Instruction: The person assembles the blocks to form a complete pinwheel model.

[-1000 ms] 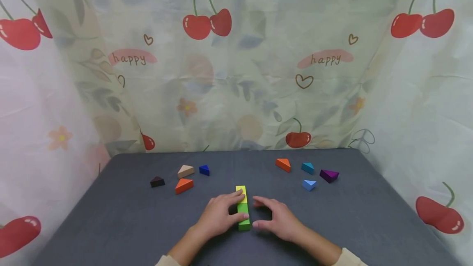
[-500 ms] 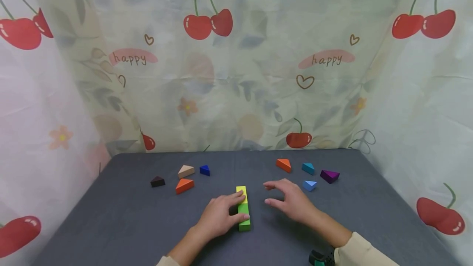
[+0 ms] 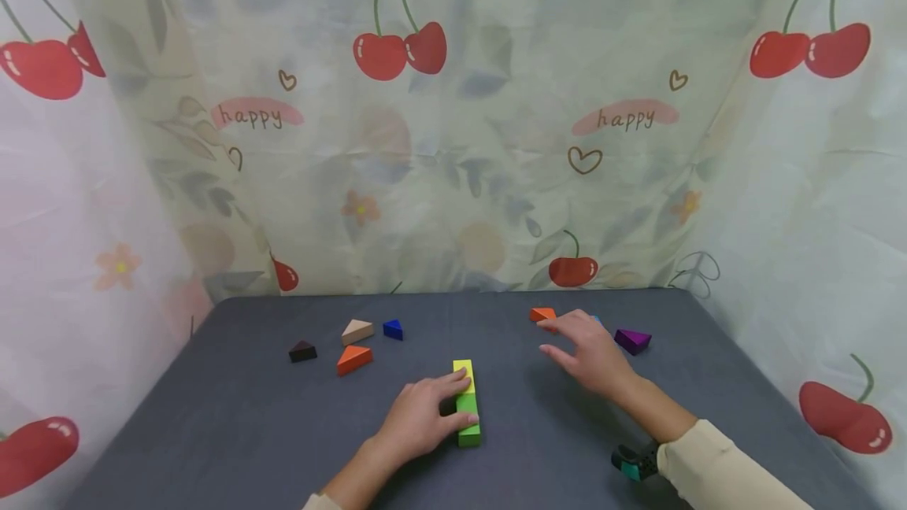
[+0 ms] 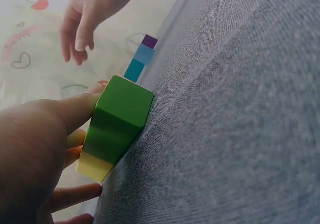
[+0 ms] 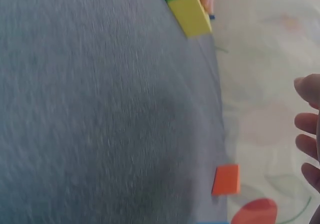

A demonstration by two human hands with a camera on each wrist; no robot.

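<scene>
A yellow block [image 3: 462, 366] and a green block [image 3: 469, 438] lie end to end at the middle of the table. My left hand [image 3: 418, 417] rests over them from the left, index and middle fingers on the yellow one, thumb on the green one. My right hand [image 3: 597, 359] is held above the table at the right, fingers loosely spread and holding nothing. Its fingertips overlap the orange triangular block [image 3: 542, 312] in the head view. Behind that hand, a teal block [image 4: 133, 70] and a light blue block [image 4: 144, 54] show in the left wrist view.
A purple triangular block [image 3: 633, 341] lies to the right of the right hand. At the left stand a black block [image 3: 302, 351], a beige block [image 3: 357, 331], a dark blue block [image 3: 393, 330] and another orange block [image 3: 354, 360]. A printed curtain [image 3: 453, 140] encloses the table's back and sides.
My right hand has moved away from the green and yellow blocks, rightward and farther back, to the orange block at the right. The left hand and the two blocks have stayed put.
</scene>
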